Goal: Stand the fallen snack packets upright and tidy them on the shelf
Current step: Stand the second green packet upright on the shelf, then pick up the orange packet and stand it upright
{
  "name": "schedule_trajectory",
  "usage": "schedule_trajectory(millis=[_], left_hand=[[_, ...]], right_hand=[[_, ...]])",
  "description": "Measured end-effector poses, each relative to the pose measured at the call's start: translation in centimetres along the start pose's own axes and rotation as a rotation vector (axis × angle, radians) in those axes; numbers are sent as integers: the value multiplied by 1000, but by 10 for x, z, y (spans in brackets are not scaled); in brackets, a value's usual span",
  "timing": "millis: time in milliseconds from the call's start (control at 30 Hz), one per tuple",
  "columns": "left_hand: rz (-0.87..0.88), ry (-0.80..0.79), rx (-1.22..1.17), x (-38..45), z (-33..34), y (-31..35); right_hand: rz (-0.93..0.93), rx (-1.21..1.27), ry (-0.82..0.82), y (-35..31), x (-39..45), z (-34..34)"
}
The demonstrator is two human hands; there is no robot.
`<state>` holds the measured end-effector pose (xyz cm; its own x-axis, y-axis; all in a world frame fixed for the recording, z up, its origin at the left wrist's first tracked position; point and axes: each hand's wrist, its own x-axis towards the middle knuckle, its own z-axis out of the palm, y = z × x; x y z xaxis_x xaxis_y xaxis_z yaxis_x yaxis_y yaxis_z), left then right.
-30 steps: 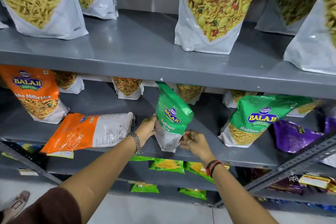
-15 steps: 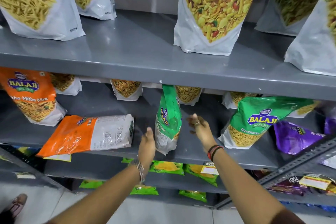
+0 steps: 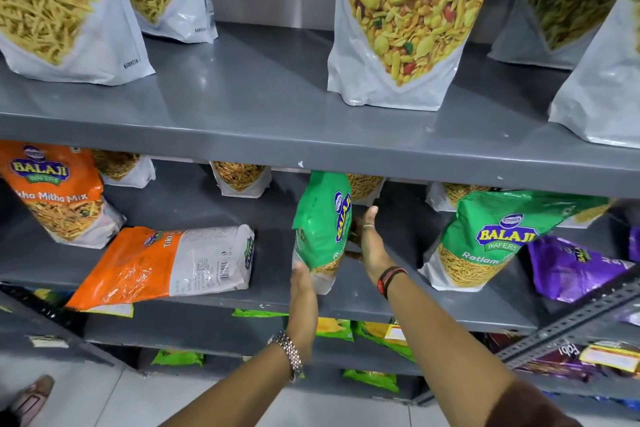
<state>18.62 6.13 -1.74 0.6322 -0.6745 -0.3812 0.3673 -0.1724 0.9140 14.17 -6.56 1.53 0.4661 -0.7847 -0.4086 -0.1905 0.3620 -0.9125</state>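
Note:
On the middle shelf (image 3: 381,302) a green Balaji snack packet (image 3: 320,229) stands upright, turned nearly edge-on to me. My left hand (image 3: 304,282) grips its lower left corner. My right hand (image 3: 370,243) lies flat against its right side, fingers pointing to the back. To the left an orange and white packet (image 3: 166,263) lies on its side, its end hanging over the shelf's front edge. On the right a second green packet (image 3: 491,239) leans to the right, and beside it a purple packet (image 3: 571,267) lies slumped.
An orange Mitha Mix packet (image 3: 55,191) stands at the far left. Small packets line the back of the middle shelf. Large namkeen pouches (image 3: 401,31) stand on the upper shelf (image 3: 263,94). Green packets (image 3: 334,324) lie on lower shelves. A perforated metal strut (image 3: 571,322) crosses at lower right.
The green packet has been turned from facing me to edge-on and stood straighter. Both hands let go of it half a second ago and are now back on its two sides.

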Motion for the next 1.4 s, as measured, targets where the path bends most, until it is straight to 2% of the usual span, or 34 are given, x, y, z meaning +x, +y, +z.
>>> schedule_trajectory(millis=[267,500,567,633,700,867,967,1033,1133,1267,1400], left_hand=[[-99,-12,-187,51,-4,35],[-176,17,0,77,-22,33],[-191,30,-26,71,-30,27],[-207,38,-88,60,-41,15],[-246,49,-163,47,-58,5],[-328,138,-222,22,-109,-5],[-281,194,-255,16,-146,-7],[-237,231,-237,17,-175,-1],[-229,287,-228,29,-206,15],[-282,288,-285,48,-240,24],[-294,207,-247,62,-267,22]], right_hand=[[-29,81,57,24,-20,-23],[-28,-44,144,38,-29,-25],[24,-152,95,44,-32,-22],[29,-266,-25,48,-36,-14],[-33,-343,-135,49,-39,4],[-275,-426,-266,34,-35,71],[-451,-535,-301,18,-22,115],[-503,-599,-300,10,-11,148],[-478,-617,-331,3,9,184],[-463,-890,-315,-1,44,229],[-229,-1191,-324,-2,72,273]])
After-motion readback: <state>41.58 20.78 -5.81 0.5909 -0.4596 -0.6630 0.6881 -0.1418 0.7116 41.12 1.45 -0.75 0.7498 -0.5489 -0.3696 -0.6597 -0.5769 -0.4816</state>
